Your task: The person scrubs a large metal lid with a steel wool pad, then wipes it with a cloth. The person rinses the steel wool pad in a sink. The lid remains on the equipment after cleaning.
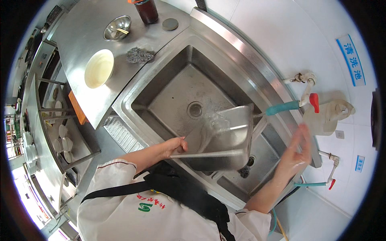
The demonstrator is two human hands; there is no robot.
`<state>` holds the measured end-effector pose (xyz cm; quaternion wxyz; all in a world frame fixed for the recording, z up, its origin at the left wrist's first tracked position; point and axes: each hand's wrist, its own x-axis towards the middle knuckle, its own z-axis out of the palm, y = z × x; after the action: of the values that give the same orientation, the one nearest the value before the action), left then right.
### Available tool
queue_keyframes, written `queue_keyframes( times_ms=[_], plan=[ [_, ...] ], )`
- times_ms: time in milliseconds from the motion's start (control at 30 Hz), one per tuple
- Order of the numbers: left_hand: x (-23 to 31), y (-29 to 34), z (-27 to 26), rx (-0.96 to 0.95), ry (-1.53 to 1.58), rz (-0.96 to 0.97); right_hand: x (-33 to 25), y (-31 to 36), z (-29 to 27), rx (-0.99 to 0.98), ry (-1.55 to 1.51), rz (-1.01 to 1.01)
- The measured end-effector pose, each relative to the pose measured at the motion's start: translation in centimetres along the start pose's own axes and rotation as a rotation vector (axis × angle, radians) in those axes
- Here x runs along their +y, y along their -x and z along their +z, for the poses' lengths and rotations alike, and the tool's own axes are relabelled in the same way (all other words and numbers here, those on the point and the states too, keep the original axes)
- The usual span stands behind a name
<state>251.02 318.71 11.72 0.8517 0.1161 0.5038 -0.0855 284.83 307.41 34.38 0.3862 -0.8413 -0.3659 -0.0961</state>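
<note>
My left hand (175, 147) is closed on the near-left rim of a deep rectangular steel pan (237, 136), which tilts over the divider between two sink basins. Water from a teal hose (281, 108) on a wall tap runs into the pan and splashes inside it. My right hand (297, 152) is raised beside the wall, right of the pan. It holds nothing; its fingers are stretched out and slightly blurred. The tap's red handle (314, 103) is above that hand, apart from it.
The large basin (173, 96) has a round drain (195, 109). In the smaller basin lies a dark scrubber (244, 172). The left counter holds a cream bowl (99, 69), steel scourer (140, 55), steel bowl (117, 28) and dark container (147, 12). A plastic jug (325, 119) hangs on the wall.
</note>
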Motion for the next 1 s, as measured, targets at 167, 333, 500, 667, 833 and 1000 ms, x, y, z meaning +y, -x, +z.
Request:
queue_keyframes(
  times_ms=[167,333,500,667,833,1000],
  plan=[
    [-1.6,-1.1,-1.1,-0.102,0.296,-0.305,-3.4,-8.1,0.3,0.147,0.486,-0.360],
    [-3.2,-3.5,-4.3,-0.273,0.391,-0.386,-3.2,-11.6,0.0,-0.238,0.918,-0.113],
    [-0.5,-3.1,-5.8,0.001,-0.117,0.034,-2.7,-13.7,1.1,-0.397,1.192,0.051],
    [4.3,-0.3,-2.3,0.150,-0.430,0.463,-1.3,-15.6,1.3,-0.389,1.137,0.088],
    [5.1,-8.5,-5.0,0.330,-0.963,0.794,-7.3,-9.7,0.4,-0.341,0.972,0.166],
    [3.6,-17.7,-6.3,0.402,-1.001,0.815,-3.1,0.1,-4.2,-0.338,0.446,0.106]
  ],
)
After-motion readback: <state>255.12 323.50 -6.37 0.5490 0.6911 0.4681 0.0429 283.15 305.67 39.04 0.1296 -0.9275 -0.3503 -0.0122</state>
